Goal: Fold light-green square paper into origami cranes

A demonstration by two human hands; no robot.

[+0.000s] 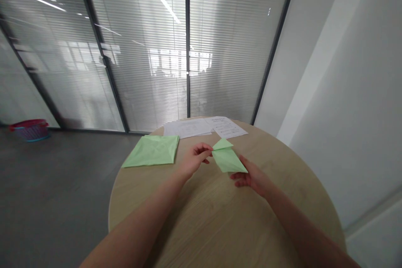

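- Paper point(228, 161) pinched at its left edge by left hand point(196, 158), right hand point(253, 177) gripping near corner
- From here, I'd hold it taut for a crisp fold tbh

Looks like an office, judging by the dark-framed glass partition point(187, 29), slatted blinds point(235, 63), round table point(213, 222) and printed sheets point(228, 127).

Shows a smooth, bare left forearm point(143, 221) and a smooth, bare right forearm point(301, 227), tapering to narrow wrists point(184, 171); ends in a bare, slim-fingered left hand point(197, 158) and similar right hand point(251, 176).
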